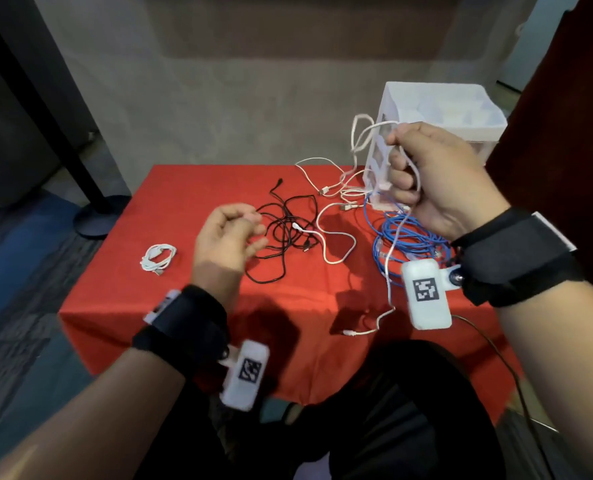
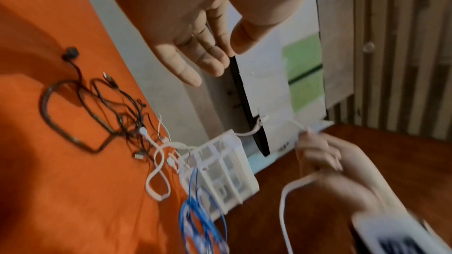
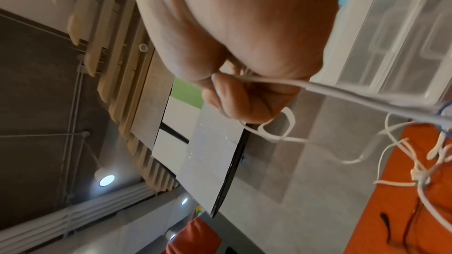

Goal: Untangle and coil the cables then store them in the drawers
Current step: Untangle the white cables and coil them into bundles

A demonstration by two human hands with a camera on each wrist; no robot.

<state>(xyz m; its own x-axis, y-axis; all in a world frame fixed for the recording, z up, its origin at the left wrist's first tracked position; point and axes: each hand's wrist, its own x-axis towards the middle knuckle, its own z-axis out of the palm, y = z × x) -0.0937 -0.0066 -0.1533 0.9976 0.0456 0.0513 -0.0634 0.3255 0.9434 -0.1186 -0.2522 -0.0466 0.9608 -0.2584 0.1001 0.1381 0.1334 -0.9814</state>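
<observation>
My right hand (image 1: 406, 171) is raised in front of the white drawer unit (image 1: 440, 109) and grips a thin white cable (image 1: 359, 131); loops stick out past the fist and a long tail (image 1: 388, 271) hangs down to the table's front edge. In the right wrist view the fist (image 3: 234, 92) pinches that white cable (image 3: 342, 90). My left hand (image 1: 232, 233) hovers with loosely curled, empty fingers (image 2: 195, 53) over a tangle of black cable (image 1: 288, 230). A blue cable bundle (image 1: 406, 237) lies under my right wrist. More white cables (image 1: 336, 233) cross the middle.
A small coiled white cable (image 1: 158, 258) lies apart at the left of the red tablecloth (image 1: 184, 299). The drawer unit (image 2: 220, 171) stands at the table's far right corner. A black stand base (image 1: 94, 216) sits on the floor to the left.
</observation>
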